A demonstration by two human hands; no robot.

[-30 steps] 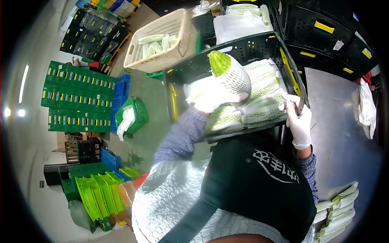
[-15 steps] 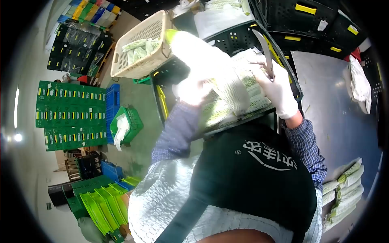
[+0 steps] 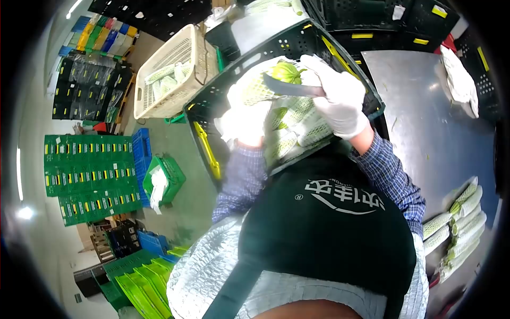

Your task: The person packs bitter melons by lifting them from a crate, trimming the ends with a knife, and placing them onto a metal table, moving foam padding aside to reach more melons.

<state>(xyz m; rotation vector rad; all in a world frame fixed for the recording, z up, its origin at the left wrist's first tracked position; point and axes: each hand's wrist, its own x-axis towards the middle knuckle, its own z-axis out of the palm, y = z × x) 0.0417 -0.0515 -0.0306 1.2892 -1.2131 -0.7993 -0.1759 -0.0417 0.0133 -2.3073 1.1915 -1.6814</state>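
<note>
My left hand (image 3: 240, 119), in a white glove, is closed around a green gourd (image 3: 286, 73) in a white foam net. Its ribbed, bare stem end faces right. In my gloved right hand (image 3: 341, 98) is a knife (image 3: 291, 87), gripped by the handle, its curved blade pointing left and overlapping the gourd just below the stem end. The fingertips of that hand are close to the stem. Under both hands, several netted gourds (image 3: 302, 118) lie in a dark crate (image 3: 206, 94) with yellow handles. Glare washes out part of my left hand.
A cream basket (image 3: 199, 58) with netted vegetables stands at the crate's upper left. To the right is a metal table (image 3: 409, 101) with a white cloth (image 3: 461, 82) and several netted gourds (image 3: 463, 226). Green crates (image 3: 90, 170) are stacked at the left; black crates (image 3: 366, 24) stand behind.
The netted gourd in my left hand has swung from pointing up-left to having its stem end on the right. The knife has turned from upright to pointing left, beside that end.
</note>
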